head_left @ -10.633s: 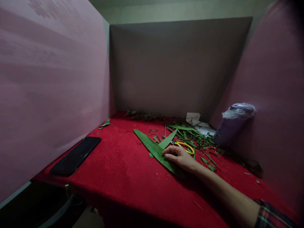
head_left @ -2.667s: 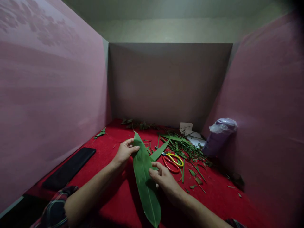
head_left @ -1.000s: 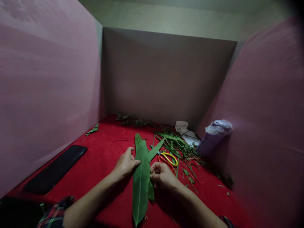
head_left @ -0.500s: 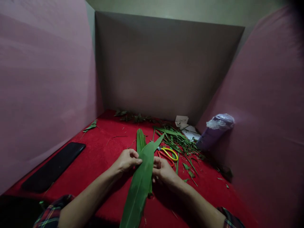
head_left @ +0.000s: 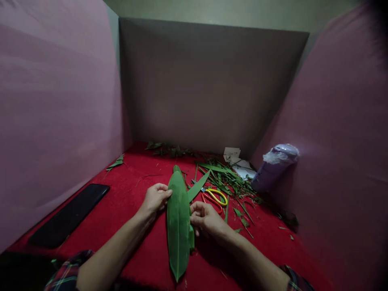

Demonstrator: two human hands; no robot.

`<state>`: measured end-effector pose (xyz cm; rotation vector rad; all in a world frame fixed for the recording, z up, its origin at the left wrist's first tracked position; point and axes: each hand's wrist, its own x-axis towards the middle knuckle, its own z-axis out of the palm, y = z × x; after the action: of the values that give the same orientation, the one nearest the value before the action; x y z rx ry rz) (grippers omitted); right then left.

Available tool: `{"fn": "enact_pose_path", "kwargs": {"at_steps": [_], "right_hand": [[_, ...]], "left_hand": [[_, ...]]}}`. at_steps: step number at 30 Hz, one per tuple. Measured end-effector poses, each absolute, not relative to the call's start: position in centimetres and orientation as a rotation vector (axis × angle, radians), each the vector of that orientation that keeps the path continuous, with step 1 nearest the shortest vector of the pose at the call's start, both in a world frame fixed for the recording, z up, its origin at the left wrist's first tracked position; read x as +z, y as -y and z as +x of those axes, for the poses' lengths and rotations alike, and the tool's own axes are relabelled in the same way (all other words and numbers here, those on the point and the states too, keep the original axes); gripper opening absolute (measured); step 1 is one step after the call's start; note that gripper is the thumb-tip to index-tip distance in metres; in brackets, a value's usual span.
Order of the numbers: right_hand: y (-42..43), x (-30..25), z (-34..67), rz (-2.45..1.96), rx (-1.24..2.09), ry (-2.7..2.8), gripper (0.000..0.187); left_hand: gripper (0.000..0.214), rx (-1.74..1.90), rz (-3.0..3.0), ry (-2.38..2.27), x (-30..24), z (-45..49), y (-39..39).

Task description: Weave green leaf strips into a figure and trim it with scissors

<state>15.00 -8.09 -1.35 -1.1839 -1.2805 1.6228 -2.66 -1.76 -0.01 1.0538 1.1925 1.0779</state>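
A long, broad green leaf lies lengthwise in front of me, its pointed end toward me. My left hand pinches its left edge near the upper part between thumb and fingers. On the other side, my right hand has its fingers curled closed at the right edge, where folded green leaf pieces show beneath the top leaf. A narrower leaf slants out to the upper right. Just beyond my right hand rest scissors with one yellow and one red handle.
Cut stems and leaf scraps are heaped at the back right beside white paper. A purple container with clear plastic leans by the right pink wall. On the left lies a black phone-like slab. Red cloth covers the table.
The top leaf has turned nearly straight and moved up, so its near tip now shows. My left hand has moved slightly left and up with its edge. The right hand stays about where it was.
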Motion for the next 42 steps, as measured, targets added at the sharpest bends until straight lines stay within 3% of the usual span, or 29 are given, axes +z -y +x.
{"fn": "enact_pose_path", "kwargs": {"at_steps": [21,31,42], "right_hand": [[8.3,-0.9,14.8,-1.291,1.692,1.186,0.022],[8.3,-1.1,14.9,-1.267,1.693,1.201,0.021],[8.3,-0.9,15.1,-1.288,1.705,1.209,0.022]], "left_hand": [[0.026,1.313,1.213,-1.272,-0.8,-2.2,-0.5],[0.018,1.118,1.285,-1.363,-0.9,-2.2,-0.7],[0.026,1.064,1.412,-1.475,-1.4,-1.9,-1.5]]}}
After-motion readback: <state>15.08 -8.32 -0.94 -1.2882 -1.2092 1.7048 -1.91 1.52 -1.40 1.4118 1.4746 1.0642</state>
